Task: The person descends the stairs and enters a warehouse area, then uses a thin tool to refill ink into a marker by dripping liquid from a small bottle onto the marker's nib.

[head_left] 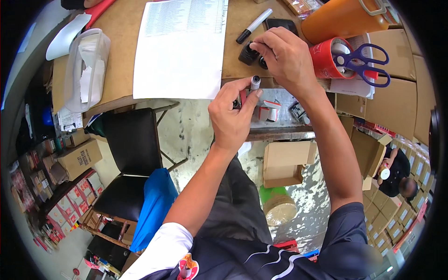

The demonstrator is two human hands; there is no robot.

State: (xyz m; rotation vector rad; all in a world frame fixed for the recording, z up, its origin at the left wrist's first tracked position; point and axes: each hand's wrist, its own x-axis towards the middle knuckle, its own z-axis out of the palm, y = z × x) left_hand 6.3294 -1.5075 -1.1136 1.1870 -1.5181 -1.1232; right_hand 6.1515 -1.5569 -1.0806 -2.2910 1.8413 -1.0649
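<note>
My left hand (231,113) grips a white marker barrel (256,83) just off the table's front edge. The barrel's dark round end faces up, and something red and dark shows partly behind my fingers. Over the tabletop, my right hand (290,57) has thumb and forefinger pinched at the top of a small black bottle (247,56). A round black piece (263,63) beside the bottle is partly hidden by that hand. Behind them lie a white marker with a black cap (254,25) and a dark phone (282,26). Printed sheets (178,66) lie to the left.
A red can (320,59) holds purple-handled scissors (365,63) beside an orange tumbler (343,19). A plastic tub (70,87) stands at left. Below are a shelf with small boxes (269,111), a black chair (133,143) and an open carton (281,161). Another person (397,171) is at right.
</note>
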